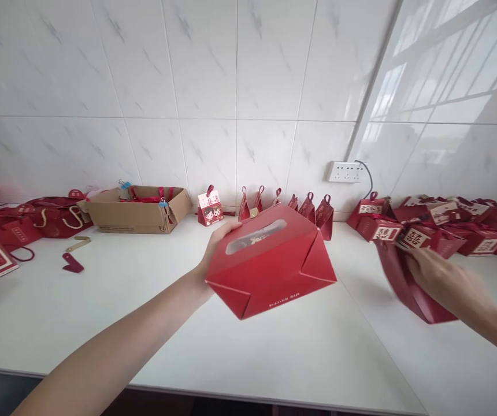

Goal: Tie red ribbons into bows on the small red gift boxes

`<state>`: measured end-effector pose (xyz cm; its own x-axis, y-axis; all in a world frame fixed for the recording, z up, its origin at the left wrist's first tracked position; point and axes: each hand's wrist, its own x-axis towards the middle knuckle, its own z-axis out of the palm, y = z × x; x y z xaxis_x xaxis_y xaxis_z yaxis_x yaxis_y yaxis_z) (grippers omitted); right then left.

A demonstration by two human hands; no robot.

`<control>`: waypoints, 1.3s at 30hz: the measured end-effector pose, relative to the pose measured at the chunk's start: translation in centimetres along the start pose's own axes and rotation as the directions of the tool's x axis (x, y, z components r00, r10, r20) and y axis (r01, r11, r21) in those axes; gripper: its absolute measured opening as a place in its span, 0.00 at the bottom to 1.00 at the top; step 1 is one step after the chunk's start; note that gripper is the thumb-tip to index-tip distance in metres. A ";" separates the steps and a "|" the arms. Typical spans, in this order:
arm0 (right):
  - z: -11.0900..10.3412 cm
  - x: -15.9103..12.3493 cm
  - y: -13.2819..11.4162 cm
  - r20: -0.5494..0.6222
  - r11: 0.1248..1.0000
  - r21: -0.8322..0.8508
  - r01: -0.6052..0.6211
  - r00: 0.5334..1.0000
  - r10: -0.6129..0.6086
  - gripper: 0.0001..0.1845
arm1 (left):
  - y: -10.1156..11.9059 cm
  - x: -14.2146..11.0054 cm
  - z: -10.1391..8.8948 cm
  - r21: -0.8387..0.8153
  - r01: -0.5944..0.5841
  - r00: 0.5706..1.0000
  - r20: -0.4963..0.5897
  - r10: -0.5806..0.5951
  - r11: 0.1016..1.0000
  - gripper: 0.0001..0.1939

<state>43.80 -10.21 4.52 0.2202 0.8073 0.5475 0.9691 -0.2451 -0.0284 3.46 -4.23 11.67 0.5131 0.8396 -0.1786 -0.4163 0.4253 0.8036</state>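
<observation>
My left hand (220, 242) is closed around the far left side of a red gift box (270, 271), holding it tilted above the table. The box has an oval clear window on one face and folded corners at the end toward me. On the right, my right hand (441, 277) grips a dark red gift bag (408, 289), partly smeared by motion; its fingers are mostly behind the bag. Just beyond that hand stands a pile of red gift boxes (381, 230) with white labels.
A cardboard box (136, 216) holding red ribbons stands at the back left, beside red gift bags (60, 216). Small red boxes with loops (307, 211) line the wall, near a white box with cartoon figures (210, 207). A dark red strap (73, 263) lies on the white table (136, 323). A socket strip (344, 172) is on the wall.
</observation>
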 end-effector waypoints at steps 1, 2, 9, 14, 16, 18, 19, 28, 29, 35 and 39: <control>-1.1 0.2 -0.4 -0.009 0.990 0.056 -0.127 0.992 0.128 0.09 | -0.4 -0.5 0.3 0.000 -0.005 1.000 0.011 0.005 1.000 0.12; -2.0 0.3 -0.8 -0.011 0.958 0.139 -0.250 0.967 0.253 0.10 | -0.9 -0.9 0.6 -0.002 -0.019 1.000 -0.007 0.019 1.000 0.12; 0.3 -3.8 -4.9 0.253 0.731 0.615 -0.297 0.952 0.174 0.15 | -4.8 -2.8 1.8 -0.079 -0.085 0.993 -0.089 0.077 0.993 0.15; 2.2 -7.1 -6.2 0.280 0.790 0.585 -0.181 0.960 0.013 0.20 | -6.0 -3.6 1.7 -0.020 -0.164 0.976 -0.150 0.159 0.986 0.21; 1.3 -7.6 -6.3 0.204 0.789 0.591 -0.170 0.977 0.058 0.25 | -6.2 -3.8 1.4 0.002 -0.184 0.970 -0.159 0.182 0.983 0.22; -0.8 -8.0 -6.6 0.092 0.771 0.614 -0.167 0.986 0.141 0.28 | -6.4 -3.9 1.2 -0.006 -0.193 0.969 -0.158 0.190 0.981 0.23; -2.3 -8.3 -7.0 0.049 0.747 0.645 -0.160 0.985 0.168 0.28 | -6.5 -3.9 1.2 -0.006 -0.201 0.968 -0.156 0.198 0.979 0.22; -12.3 -12.5 -13.3 0.293 0.413 0.906 -0.096 0.846 -0.446 0.40 | -8.5 -4.6 5.0 0.246 -0.480 0.874 0.044 0.485 0.842 0.14; -12.4 -12.8 -13.5 0.315 0.424 0.899 -0.109 0.833 -0.455 0.38 | -8.7 -4.9 5.4 0.292 -0.491 0.866 0.066 0.495 0.821 0.13; -12.3 -13.6 -12.1 0.437 0.417 0.873 -0.254 0.787 -0.435 0.41 | -9.4 -5.3 5.7 0.313 -0.424 0.905 0.185 0.383 0.850 0.21; -12.5 -14.3 -11.3 0.479 0.389 0.865 -0.317 0.755 -0.449 0.41 | -8.7 -4.4 5.5 0.262 -0.312 0.928 0.291 0.233 0.913 0.29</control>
<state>28.32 -25.67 7.45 -0.2152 0.9762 0.0254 0.4035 0.1126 -0.9080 9.00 -13.46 8.55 0.5975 0.7796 0.1874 -0.3439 0.0380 0.9383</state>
